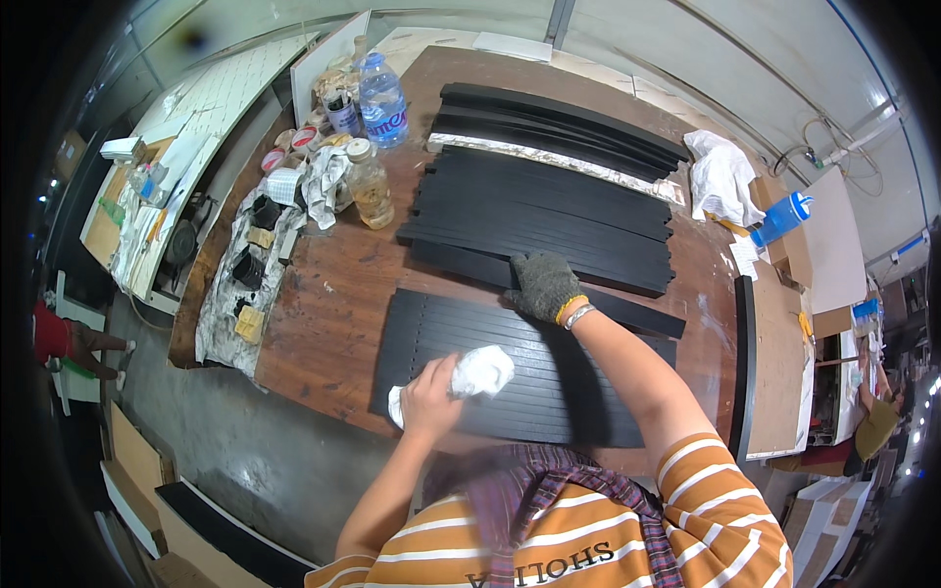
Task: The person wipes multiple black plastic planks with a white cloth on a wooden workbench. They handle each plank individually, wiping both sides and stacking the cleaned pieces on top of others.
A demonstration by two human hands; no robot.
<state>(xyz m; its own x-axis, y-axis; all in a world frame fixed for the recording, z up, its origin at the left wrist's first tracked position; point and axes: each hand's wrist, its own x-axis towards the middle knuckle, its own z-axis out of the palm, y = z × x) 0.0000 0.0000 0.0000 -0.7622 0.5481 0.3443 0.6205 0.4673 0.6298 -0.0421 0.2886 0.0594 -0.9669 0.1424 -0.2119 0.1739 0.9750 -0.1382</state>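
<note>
We wipe the near set of black strips [510,377] with a white cloth [469,377], the strips lying side by side on the brown table [323,294].

To do this well, we judge: run the cloth along the length of the strips, not across, so it does not catch in the gaps; hold even pressure; brace the set so it does not slide.

Left hand [429,390], bare: fingers curled shut round the bunched cloth, pressing it down on the near-left part of the strips.

Right hand [542,284], in a grey glove: lies flat, fingers loosely spread, on the far edge of the set. It grips nothing, only rests and steadies.

Farther off, a second pile of black strips [549,211]. Far left, two bottles [377,147] and small jars.
</note>
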